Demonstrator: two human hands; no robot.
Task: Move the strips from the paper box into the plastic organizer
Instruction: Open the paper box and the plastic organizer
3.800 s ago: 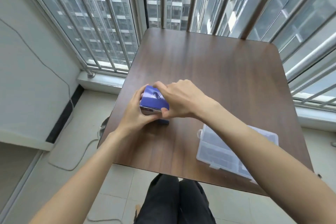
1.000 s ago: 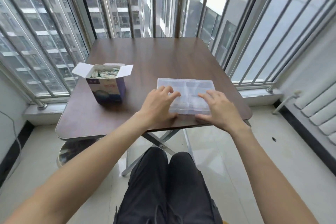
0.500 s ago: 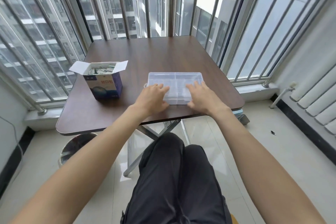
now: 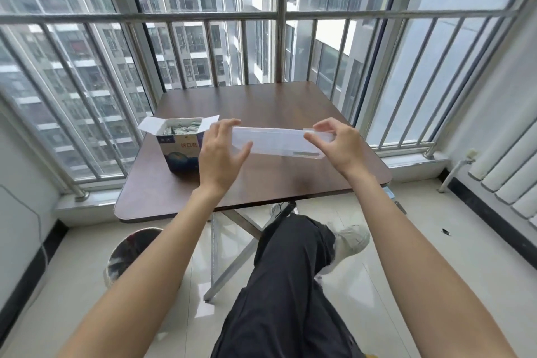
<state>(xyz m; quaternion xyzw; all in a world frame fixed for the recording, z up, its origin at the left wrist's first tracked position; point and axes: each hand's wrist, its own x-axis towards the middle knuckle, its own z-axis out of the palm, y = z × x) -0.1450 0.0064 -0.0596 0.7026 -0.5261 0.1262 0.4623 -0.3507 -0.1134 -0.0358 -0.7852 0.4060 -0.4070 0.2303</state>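
The clear plastic organizer (image 4: pixel 276 141) is lifted above the brown table (image 4: pixel 276 180) and tilted up on its edge. My left hand (image 4: pixel 219 154) holds its left end between spread fingers and thumb. My right hand (image 4: pixel 335 145) pinches its right end. The blue and white paper box (image 4: pixel 180 155) stands on the table's left side, just left of my left hand. Its flaps are open, and several small wrapped strips (image 4: pixel 181 126) fill it.
A metal window railing (image 4: pixel 279 46) closes in the table at the back and on both sides. A round stool (image 4: pixel 128 253) stands on the floor under the table's left corner. A white radiator (image 4: pixel 511 177) is on the right wall. My legs are below the table edge.
Both hands lay flat on the organizer on the table half a second ago; now they have lifted it off the table and tipped it upright. The box stays put.
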